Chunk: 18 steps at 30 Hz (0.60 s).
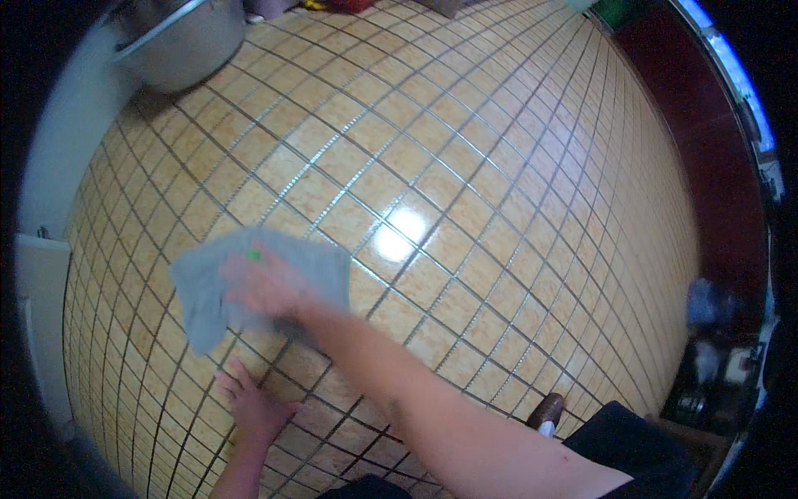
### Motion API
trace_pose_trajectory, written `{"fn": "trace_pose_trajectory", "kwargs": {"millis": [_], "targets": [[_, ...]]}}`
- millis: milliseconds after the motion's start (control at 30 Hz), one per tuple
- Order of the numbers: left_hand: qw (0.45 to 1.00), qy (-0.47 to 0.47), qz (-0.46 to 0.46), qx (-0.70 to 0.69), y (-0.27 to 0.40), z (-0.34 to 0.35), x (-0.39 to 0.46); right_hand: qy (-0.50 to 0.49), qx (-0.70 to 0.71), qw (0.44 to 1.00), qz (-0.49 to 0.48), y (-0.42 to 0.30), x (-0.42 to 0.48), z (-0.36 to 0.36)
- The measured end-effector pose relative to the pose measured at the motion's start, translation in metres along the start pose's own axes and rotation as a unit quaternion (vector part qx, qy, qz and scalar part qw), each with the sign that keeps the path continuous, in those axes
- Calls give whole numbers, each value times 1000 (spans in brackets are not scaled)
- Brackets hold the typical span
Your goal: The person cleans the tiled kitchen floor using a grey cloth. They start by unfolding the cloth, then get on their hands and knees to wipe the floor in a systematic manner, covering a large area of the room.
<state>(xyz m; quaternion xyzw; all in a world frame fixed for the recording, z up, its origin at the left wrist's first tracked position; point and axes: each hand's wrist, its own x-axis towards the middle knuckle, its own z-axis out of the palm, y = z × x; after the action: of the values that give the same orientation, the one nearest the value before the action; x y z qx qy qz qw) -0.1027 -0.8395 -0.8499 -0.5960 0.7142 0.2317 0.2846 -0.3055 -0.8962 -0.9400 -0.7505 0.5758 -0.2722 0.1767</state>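
Note:
A grey-blue cloth [199, 299] lies spread on the tan tiled floor [474, 274], with its edges partly folded. On top of it presses my right hand [268, 284], blurred, its fingers spread over the fabric; a small green spot shows near the fingers. My left hand [252, 402] rests on the tiles just below the cloth, fingers apart and holding nothing. The right forearm reaches in from the lower right and covers part of the floor.
A large metal pot [193, 53] stands at the upper left beside a white surface. A brown shoe [547, 411] is at the lower right. Along the right runs a dark red panel [692, 125], with a blurred bluish object [707, 302] near it. Several items sit along the top edge.

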Motion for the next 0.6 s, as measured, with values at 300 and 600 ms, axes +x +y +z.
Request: {"fn": "trace_pose_trajectory", "kwargs": {"millis": [300, 600], "targets": [[999, 39, 27, 14, -9, 8, 9, 183, -248, 771, 557, 141, -273, -206], [994, 78, 56, 42, -23, 21, 21, 95, -266, 576, 767, -97, -442, -34]]}}
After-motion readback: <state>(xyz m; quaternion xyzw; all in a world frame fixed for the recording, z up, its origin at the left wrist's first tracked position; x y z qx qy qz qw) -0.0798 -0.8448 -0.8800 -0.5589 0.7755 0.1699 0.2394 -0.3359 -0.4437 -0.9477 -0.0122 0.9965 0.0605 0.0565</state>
